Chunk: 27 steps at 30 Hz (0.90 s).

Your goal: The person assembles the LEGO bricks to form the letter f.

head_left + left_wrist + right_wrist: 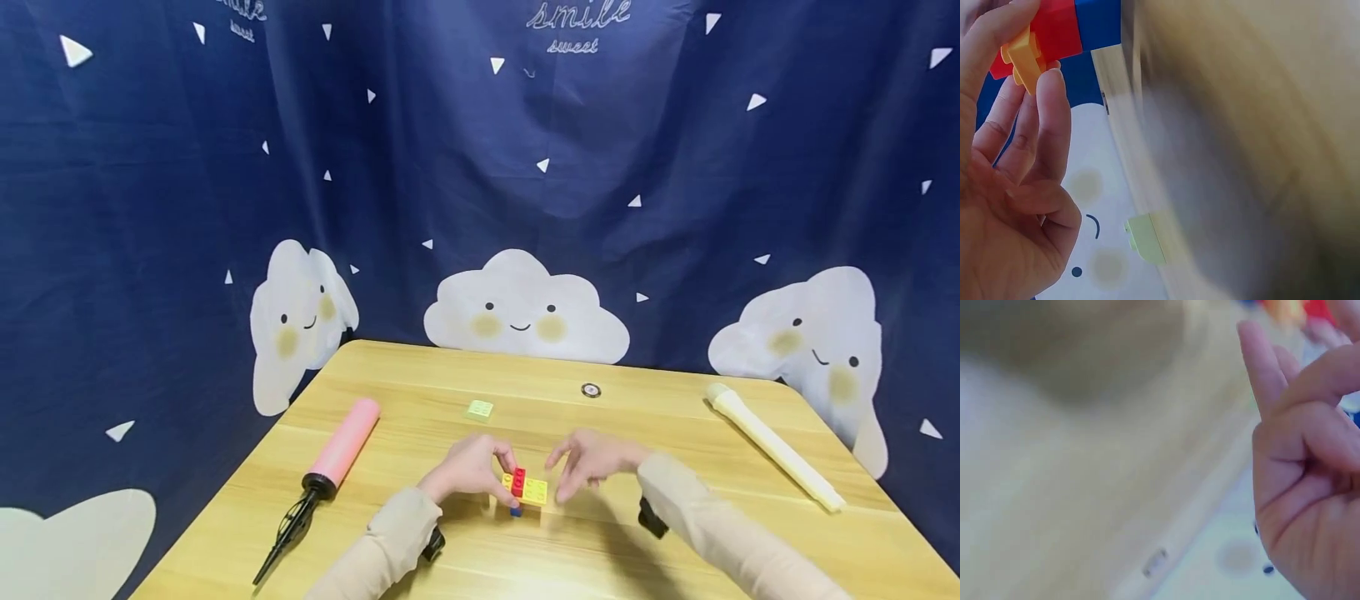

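Pinching the joined coloured bricks (521, 486) over the surface (420, 375), the left hand (474, 468) is risking a drop if its grip slips, while the right hand (594, 458) is hovering nearby, loosely spread.

This seems a play corner with a nursery look; whether it stands in a home or a studio cannot be told, since cloth (450, 167) hides the room beyond. That cloth, dark blue, hangs behind the far edge of the worktop (420, 379) and past its left and right edges, printed with smiling clouds (522, 287), small white triangles (76, 52) and the words (573, 47) "smile" and "sweet". The worktop has pale wood grain and rounded far corners. Toys show too: bright bricks (535, 492) between the left and right edges, a green brick (481, 408) toward the far edge; a pink pump (347, 442) lies near the left edge.
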Each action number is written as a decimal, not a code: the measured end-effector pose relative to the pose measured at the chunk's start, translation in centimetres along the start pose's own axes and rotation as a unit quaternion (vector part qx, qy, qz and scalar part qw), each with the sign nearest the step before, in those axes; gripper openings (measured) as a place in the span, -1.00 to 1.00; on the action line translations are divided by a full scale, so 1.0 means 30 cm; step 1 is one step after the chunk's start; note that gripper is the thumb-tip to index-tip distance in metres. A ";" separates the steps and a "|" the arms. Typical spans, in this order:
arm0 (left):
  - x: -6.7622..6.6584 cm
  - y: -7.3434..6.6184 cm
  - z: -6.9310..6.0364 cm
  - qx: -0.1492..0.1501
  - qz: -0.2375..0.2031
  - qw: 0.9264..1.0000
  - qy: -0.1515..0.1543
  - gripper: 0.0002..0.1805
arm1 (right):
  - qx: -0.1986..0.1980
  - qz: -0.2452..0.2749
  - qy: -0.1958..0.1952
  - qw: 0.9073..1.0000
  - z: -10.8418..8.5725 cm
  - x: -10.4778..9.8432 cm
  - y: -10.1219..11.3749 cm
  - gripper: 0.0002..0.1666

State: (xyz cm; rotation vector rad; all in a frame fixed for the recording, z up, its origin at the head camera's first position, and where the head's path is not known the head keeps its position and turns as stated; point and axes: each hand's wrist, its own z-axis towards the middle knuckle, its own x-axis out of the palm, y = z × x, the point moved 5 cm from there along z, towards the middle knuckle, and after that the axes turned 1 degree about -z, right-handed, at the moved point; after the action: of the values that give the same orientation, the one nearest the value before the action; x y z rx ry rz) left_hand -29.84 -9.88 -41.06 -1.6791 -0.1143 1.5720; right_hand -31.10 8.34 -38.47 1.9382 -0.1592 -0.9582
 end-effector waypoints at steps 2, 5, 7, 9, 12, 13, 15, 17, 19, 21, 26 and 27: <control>-0.003 -0.003 -0.010 0.004 0.003 1.000 0.001 -0.61 | 0.003 -0.021 -0.021 1.000 0.032 -0.056 0.023 -0.44; -0.002 -0.011 -0.019 0.006 0.007 1.000 0.001 -0.62 | -0.003 -0.030 -0.080 0.996 0.095 -0.115 0.035 -0.44; 0.003 -0.016 -0.022 0.013 0.009 1.000 0.001 -0.62 | -0.002 -0.036 -0.115 0.993 0.139 -0.129 0.029 -0.45; 0.009 -0.019 -0.025 0.015 0.007 1.000 0.000 -0.63 | 0.004 -0.035 -0.148 0.988 0.182 -0.124 0.023 -0.44; 0.013 -0.017 -0.045 0.006 0.006 1.000 0.001 -0.63 | 0.010 -0.029 -0.166 0.986 0.250 -0.088 0.021 -0.35; 0.014 -0.013 -0.051 0.001 0.006 1.000 0.001 -0.63 | 0.015 -0.023 -0.167 0.985 0.275 -0.073 0.017 -0.31; 0.014 -0.007 -0.061 -0.009 0.007 1.000 -0.003 -0.62 | 0.024 -0.014 -0.168 0.985 0.320 -0.045 0.013 -0.22; 0.012 -0.008 -0.066 -0.010 0.010 1.000 -0.010 -0.61 | 0.030 -0.011 -0.172 0.985 0.358 -0.029 0.012 -0.17; 0.010 -0.015 -0.064 -0.007 0.012 1.000 -0.015 -0.61 | 0.037 -0.011 -0.189 0.981 0.388 -0.025 0.009 -0.17; 0.013 -0.021 -0.062 -0.006 0.017 1.000 -0.017 -0.62 | 0.032 -0.023 -0.200 0.979 0.411 -0.021 0.012 -0.21; 0.021 -0.026 -0.058 -0.016 0.022 1.000 -0.013 -0.63 | 0.007 -0.069 -0.206 0.976 0.463 -0.004 0.020 -0.32; 0.021 -0.026 -0.057 -0.017 0.022 1.000 -0.012 -0.63 | 0.002 -0.083 -0.209 0.974 0.474 -0.002 0.021 -0.32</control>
State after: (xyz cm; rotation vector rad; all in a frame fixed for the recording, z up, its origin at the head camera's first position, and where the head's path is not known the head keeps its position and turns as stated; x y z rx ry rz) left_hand -27.86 -9.82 -41.28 -1.6999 -0.1180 1.6321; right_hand -40.62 -1.78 -41.62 1.7501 -0.2414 -1.4735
